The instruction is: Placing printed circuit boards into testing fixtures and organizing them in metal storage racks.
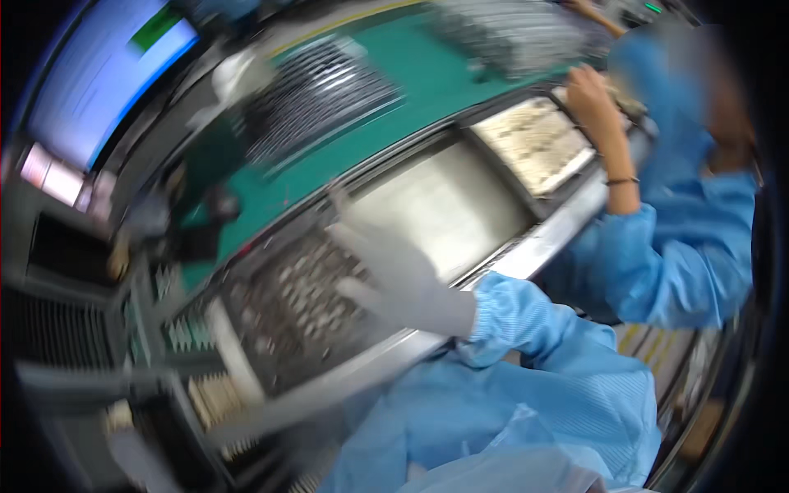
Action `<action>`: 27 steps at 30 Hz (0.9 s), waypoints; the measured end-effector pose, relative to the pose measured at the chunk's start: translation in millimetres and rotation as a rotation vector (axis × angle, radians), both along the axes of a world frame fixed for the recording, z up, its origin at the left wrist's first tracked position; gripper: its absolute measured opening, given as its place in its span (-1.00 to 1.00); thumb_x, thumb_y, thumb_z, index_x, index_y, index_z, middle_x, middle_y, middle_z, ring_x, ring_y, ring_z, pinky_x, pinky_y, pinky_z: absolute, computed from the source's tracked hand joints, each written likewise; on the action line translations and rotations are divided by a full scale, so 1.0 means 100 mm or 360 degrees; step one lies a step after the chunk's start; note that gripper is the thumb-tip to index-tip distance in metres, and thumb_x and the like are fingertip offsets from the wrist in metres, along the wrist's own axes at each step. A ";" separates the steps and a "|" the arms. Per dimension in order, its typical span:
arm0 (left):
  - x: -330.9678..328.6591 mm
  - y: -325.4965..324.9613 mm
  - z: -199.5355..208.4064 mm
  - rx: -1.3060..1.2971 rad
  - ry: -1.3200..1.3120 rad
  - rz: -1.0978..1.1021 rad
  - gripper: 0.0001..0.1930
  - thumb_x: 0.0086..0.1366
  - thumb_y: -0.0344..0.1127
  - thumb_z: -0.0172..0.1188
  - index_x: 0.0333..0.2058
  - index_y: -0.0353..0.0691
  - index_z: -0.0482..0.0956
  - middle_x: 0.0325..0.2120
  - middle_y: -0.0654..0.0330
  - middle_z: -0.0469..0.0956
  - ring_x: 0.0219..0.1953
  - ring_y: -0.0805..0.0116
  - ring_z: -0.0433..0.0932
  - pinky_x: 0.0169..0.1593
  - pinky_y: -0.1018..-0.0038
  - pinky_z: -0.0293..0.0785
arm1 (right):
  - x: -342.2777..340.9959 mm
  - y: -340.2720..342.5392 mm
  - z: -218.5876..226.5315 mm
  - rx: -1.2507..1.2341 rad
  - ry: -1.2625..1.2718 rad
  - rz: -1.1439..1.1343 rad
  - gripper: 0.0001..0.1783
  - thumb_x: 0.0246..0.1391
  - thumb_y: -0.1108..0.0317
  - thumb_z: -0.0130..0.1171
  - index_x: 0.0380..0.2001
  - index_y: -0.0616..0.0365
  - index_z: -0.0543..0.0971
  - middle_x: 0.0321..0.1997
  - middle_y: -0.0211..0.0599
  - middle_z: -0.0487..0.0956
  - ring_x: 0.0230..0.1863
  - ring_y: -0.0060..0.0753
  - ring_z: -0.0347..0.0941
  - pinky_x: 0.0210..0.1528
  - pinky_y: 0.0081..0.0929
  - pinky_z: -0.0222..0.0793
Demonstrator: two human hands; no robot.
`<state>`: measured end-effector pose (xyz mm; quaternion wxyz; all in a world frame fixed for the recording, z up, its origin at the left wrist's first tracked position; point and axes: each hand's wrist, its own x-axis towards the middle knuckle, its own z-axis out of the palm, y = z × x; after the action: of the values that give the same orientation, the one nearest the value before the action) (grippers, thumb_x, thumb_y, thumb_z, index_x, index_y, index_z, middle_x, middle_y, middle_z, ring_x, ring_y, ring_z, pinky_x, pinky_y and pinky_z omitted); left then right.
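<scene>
My right hand (399,275), in a grey glove, reaches in over a dark tray (283,366). Its fingers are spread, and nothing shows between them. Beneath and left of the fingers, many small metallic-looking pieces (316,292) lie in the tray, too blurred to name. At the lower left edge, a blurred grey-gloved shape (140,452) appears to be my left hand, beside a dark slotted machine part. Its fingers are smeared, and I cannot make out whether it holds anything.
A conveyor with a metal rail (534,255) runs diagonally, carrying a pale plate (444,205) and a framed tray of light pieces (538,144). A co-worker's hand (593,99) is over that tray. Beyond lie a black ribbed tray (316,99), stacked clear trays (514,37) and a monitor (107,74).
</scene>
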<state>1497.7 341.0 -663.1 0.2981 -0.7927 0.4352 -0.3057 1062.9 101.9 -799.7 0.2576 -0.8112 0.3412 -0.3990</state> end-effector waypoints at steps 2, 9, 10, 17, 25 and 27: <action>-0.56 -0.15 0.06 0.0126 -0.0234 0.0085 -0.89 0.13 -0.45 0.12 -0.35 -0.22 0.58 -0.38 0.02 0.57 -0.30 0.06 0.56 -0.22 0.20 0.48 | 0.17 0.23 -0.06 -0.0178 -0.0215 0.0212 -0.42 0.10 0.33 0.23 0.20 0.17 0.39 0.22 -0.06 0.43 0.15 -0.04 0.42 0.10 -0.22 0.39; -1.74 -0.62 0.16 0.0191 0.0166 -0.1013 -0.96 -0.03 -0.31 0.18 -0.59 -0.04 0.51 -0.61 0.29 0.44 -0.48 0.30 0.50 -0.33 0.35 0.43 | 0.72 0.77 0.16 0.1439 -0.0728 0.1239 -0.29 0.10 0.59 0.04 0.35 0.26 0.16 0.22 -0.06 0.41 0.17 -0.33 0.40 0.15 -0.47 0.34; -1.80 -0.62 0.08 0.0134 0.0308 -0.1166 -0.92 -0.04 -0.27 0.19 -0.64 -0.03 0.52 -0.64 0.31 0.46 -0.53 0.33 0.52 -0.31 0.39 0.46 | 0.85 0.78 0.33 0.1775 -0.0735 0.1299 -0.20 0.11 0.60 -0.01 0.41 0.27 -0.01 0.28 -0.04 0.34 0.23 -0.33 0.34 0.20 -0.49 0.29; -1.88 -1.18 -0.62 -0.0047 0.0696 -0.2139 -0.85 -0.09 -0.21 0.18 -0.49 -0.06 0.55 -0.47 0.28 0.51 -0.36 0.34 0.55 -0.19 0.42 0.59 | 0.77 0.76 -0.05 0.1623 -0.1075 0.0516 -0.52 0.12 0.32 0.23 0.07 0.31 0.46 -0.07 -0.35 0.57 -0.12 -0.52 0.48 -0.04 -0.55 0.43; -1.45 -1.63 -1.04 -0.0457 0.1089 -0.1974 -0.78 0.07 -0.28 0.18 -0.33 -0.28 0.58 -0.30 0.11 0.55 -0.27 0.32 0.56 -0.12 0.41 0.51 | 0.36 0.15 -0.19 0.1825 -0.1360 0.0834 -0.37 0.35 0.19 -0.07 0.33 0.34 0.12 0.34 -0.03 0.31 0.31 -0.05 0.31 0.31 -0.09 0.29; -1.31 -1.60 -1.36 -0.1516 0.1543 -0.1585 -0.74 0.31 -0.38 0.09 -0.07 -0.34 0.55 -0.19 0.04 0.56 -0.19 0.30 0.57 -0.08 0.45 0.49 | 0.28 0.01 -0.22 0.1793 -0.1435 0.0832 -0.37 0.35 0.15 -0.08 0.34 0.28 0.14 0.35 -0.07 0.31 0.31 -0.04 0.31 0.28 -0.10 0.34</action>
<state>1366.9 181.1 -798.6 -0.4577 -0.5928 0.6382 -0.1783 1091.4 103.3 -821.7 0.8322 -0.3706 0.1521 -0.3833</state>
